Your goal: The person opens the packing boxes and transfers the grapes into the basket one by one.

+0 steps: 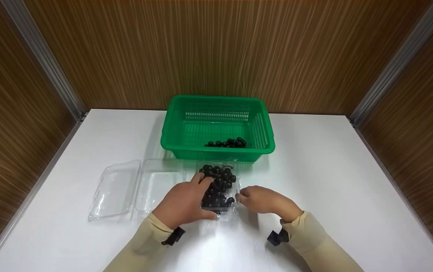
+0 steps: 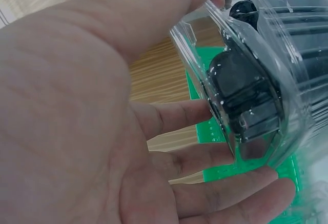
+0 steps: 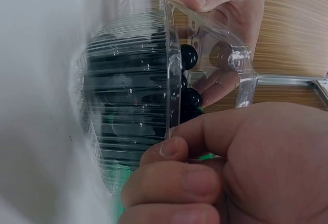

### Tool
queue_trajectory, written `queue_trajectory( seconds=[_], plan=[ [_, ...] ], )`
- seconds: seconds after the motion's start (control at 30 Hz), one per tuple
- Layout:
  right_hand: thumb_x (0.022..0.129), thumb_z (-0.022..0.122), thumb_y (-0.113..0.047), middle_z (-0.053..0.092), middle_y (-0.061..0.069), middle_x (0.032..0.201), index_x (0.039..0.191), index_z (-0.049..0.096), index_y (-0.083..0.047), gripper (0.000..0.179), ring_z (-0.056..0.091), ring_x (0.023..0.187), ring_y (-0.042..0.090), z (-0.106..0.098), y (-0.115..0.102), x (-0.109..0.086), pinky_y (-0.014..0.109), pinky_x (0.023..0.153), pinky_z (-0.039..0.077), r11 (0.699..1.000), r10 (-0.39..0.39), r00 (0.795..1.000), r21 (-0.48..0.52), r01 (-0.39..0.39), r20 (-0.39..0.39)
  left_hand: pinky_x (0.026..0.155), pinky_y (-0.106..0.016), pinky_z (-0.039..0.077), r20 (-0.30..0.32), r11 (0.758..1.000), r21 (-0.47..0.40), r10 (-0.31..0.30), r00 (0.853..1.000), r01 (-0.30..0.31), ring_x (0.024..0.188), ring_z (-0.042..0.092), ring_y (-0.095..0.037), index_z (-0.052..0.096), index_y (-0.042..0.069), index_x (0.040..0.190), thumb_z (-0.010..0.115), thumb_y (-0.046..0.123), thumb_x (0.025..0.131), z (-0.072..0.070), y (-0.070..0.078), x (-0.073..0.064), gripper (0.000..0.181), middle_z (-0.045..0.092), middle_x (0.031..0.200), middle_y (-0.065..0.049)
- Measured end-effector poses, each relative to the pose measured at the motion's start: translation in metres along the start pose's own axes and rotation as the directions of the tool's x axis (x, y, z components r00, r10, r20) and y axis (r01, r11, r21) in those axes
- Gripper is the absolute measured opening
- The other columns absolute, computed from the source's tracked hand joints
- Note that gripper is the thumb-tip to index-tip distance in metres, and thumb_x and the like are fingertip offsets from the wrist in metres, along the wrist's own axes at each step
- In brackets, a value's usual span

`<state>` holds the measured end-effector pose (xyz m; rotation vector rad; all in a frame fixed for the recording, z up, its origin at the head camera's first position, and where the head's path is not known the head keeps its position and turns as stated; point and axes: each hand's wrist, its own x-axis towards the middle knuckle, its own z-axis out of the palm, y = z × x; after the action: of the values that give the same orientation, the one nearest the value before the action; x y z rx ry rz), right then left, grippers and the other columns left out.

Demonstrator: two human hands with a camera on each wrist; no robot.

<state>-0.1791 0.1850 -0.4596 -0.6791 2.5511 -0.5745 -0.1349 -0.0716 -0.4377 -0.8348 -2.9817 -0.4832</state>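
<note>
A clear plastic box (image 1: 235,211) filled with glossy dark round fruit, grape-like (image 1: 220,185), stands on the white table. My left hand (image 1: 184,200) lies along its left side, thumb towards me. In the left wrist view its fingers (image 2: 200,160) are extended and touch the clear rim. At the opposite side, my right hand (image 1: 258,198) pinches the box's edge between thumb and forefinger, its other fingers (image 3: 174,183) curled. A clear plastic flap (image 3: 241,60) stands out from the box near my left hand in the right wrist view. Part of the fruit is hidden behind my left hand.
Just behind the box stands a green basket (image 1: 167,128) with more dark fruit (image 1: 231,142) near its front wall. To the left lies another clear box (image 1: 160,189), its lid (image 1: 116,189) spread open. Wood-patterned panels (image 1: 220,49) enclose the table's back and sides.
</note>
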Motion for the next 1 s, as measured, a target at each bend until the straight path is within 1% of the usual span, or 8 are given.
queue_trajectory(
  seconds=[0.17,0.33,0.43,0.6,0.7,0.83,0.93,1.0],
  plan=[
    [0.110,0.040,-0.026,0.068,0.015,0.108,0.102,0.069,-0.003,0.039,0.063,0.106,0.032,0.0002,-0.0008,-0.0004,0.057,0.101,0.047,1.000,0.007,1.000,-0.011,-0.007,-0.010,0.078,-0.047,0.059,0.016,1.000,-0.002,-0.013,1.000,0.013,0.080,0.070,-0.032,0.050,0.004,0.149,0.077,0.067,0.081,-0.0009,0.0005,-0.0001,0.097,0.050,0.148,-0.027],
    [0.109,0.040,-0.026,0.067,0.014,0.103,0.098,0.068,-0.004,0.037,0.061,0.100,0.029,0.0002,-0.0014,-0.0004,0.057,0.098,0.047,1.000,0.004,1.000,-0.014,-0.004,-0.008,0.080,-0.049,0.059,0.019,1.000,-0.007,-0.020,1.000,0.020,0.082,0.071,-0.035,0.052,0.004,0.148,0.070,0.068,0.087,-0.0006,0.0008,0.0008,0.090,0.051,0.147,-0.027],
    [0.109,0.040,-0.026,0.067,0.014,0.104,0.097,0.068,-0.004,0.037,0.061,0.100,0.030,0.0004,-0.0011,-0.0003,0.057,0.097,0.047,1.000,0.002,1.000,-0.019,-0.002,-0.007,0.081,-0.050,0.059,0.018,1.000,-0.017,-0.024,1.000,0.024,0.084,0.071,-0.037,0.052,0.004,0.147,0.070,0.066,0.088,-0.0002,0.0009,0.0011,0.088,0.050,0.147,-0.027],
    [0.109,0.040,-0.025,0.068,0.015,0.107,0.103,0.069,-0.002,0.038,0.063,0.106,0.032,0.0001,-0.0012,-0.0005,0.057,0.100,0.047,1.000,0.005,1.000,-0.020,-0.005,-0.006,0.081,-0.050,0.059,0.026,0.999,-0.014,-0.031,0.999,0.032,0.085,0.072,-0.037,0.052,0.005,0.148,0.069,0.067,0.089,-0.0006,0.0008,0.0016,0.088,0.050,0.149,-0.027],
    [0.109,0.040,-0.025,0.067,0.014,0.105,0.103,0.069,-0.002,0.038,0.062,0.101,0.030,-0.0001,-0.0010,0.0000,0.057,0.100,0.047,1.000,0.004,1.000,-0.012,-0.004,-0.002,0.082,-0.050,0.059,0.034,0.999,-0.019,-0.043,0.998,0.043,0.089,0.072,-0.038,0.052,0.005,0.149,0.069,0.069,0.088,-0.0007,0.0000,0.0019,0.089,0.049,0.150,-0.026],
    [0.109,0.040,-0.024,0.065,0.011,0.098,0.098,0.068,-0.003,0.037,0.058,0.092,0.026,-0.0001,-0.0008,0.0009,0.057,0.096,0.048,1.000,-0.002,1.000,-0.010,0.002,0.000,0.085,-0.052,0.058,0.045,0.998,-0.033,-0.054,0.998,0.056,0.093,0.072,-0.040,0.052,0.008,0.150,0.068,0.070,0.088,-0.0013,-0.0021,0.0021,0.089,0.049,0.152,-0.025],
    [0.109,0.040,-0.023,0.065,0.011,0.098,0.096,0.068,-0.004,0.037,0.058,0.092,0.026,-0.0002,-0.0011,0.0008,0.057,0.095,0.048,1.000,-0.002,1.000,-0.018,0.002,-0.002,0.087,-0.052,0.058,0.047,0.997,-0.047,-0.058,0.997,0.060,0.095,0.072,-0.041,0.052,0.007,0.150,0.067,0.069,0.089,-0.0028,-0.0030,0.0018,0.088,0.048,0.152,-0.025],
    [0.109,0.039,-0.023,0.066,0.013,0.100,0.097,0.068,-0.003,0.037,0.059,0.094,0.027,-0.0004,-0.0016,0.0004,0.057,0.096,0.048,1.000,0.003,1.000,-0.025,-0.003,-0.004,0.087,-0.052,0.058,0.050,0.997,-0.053,-0.060,0.997,0.063,0.096,0.072,-0.041,0.052,0.007,0.150,0.067,0.069,0.090,-0.0037,-0.0032,0.0015,0.088,0.048,0.152,-0.025]
  ],
)
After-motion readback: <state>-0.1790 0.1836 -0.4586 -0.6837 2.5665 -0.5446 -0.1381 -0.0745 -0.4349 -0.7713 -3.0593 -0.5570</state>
